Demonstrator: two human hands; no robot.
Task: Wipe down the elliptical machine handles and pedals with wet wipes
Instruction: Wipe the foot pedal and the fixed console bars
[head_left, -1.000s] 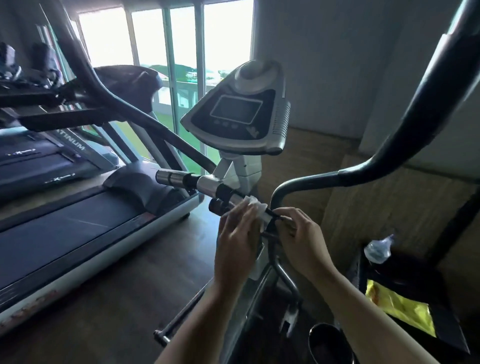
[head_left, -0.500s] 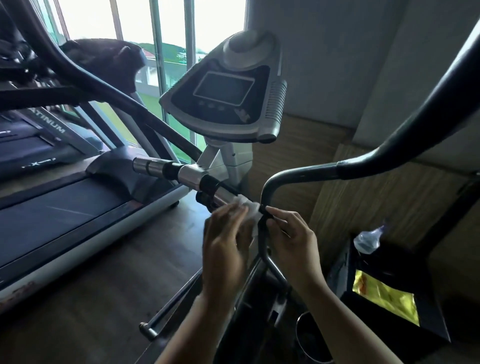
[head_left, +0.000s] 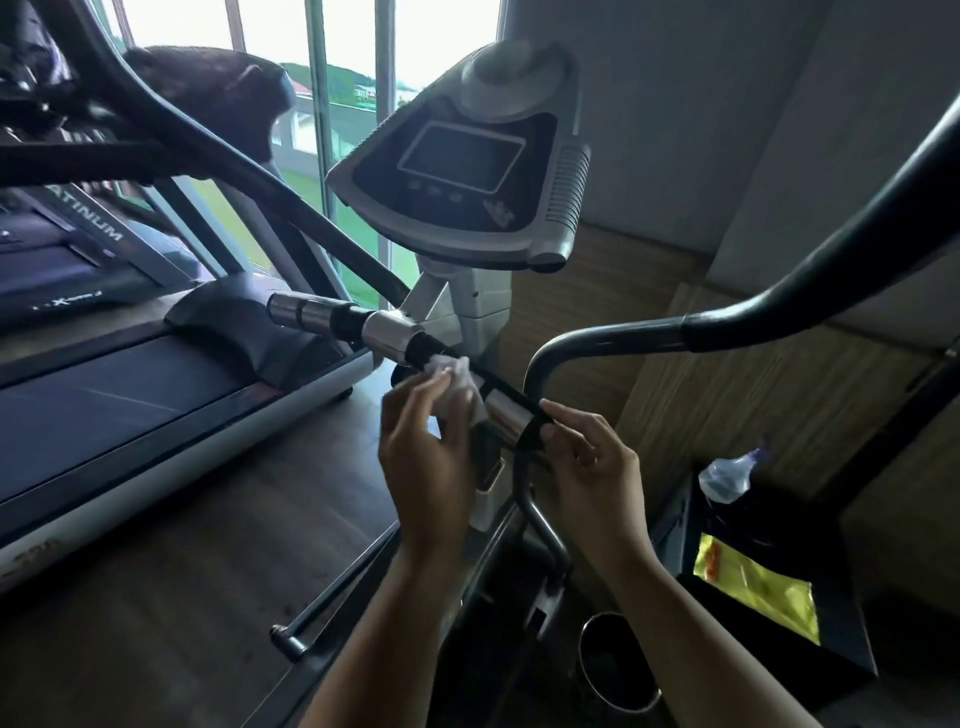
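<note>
Head view, centre frame: left hand (head_left: 426, 467) fingers hold wet wipe (head_left: 457, 379) against handlebar (head_left: 511, 413); right hand (head_left: 597, 467) fingers pinch its end. Likely early; pedals unwiped.

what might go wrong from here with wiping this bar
1. The wet wipe is bunched small under the left hand, so it may miss the underside of the handlebar.
2. The right hand pinches the bar's black section; that patch could get skipped.
3. A dripping wipe might leave moisture on the chrome sensor plate beside it.
</note>
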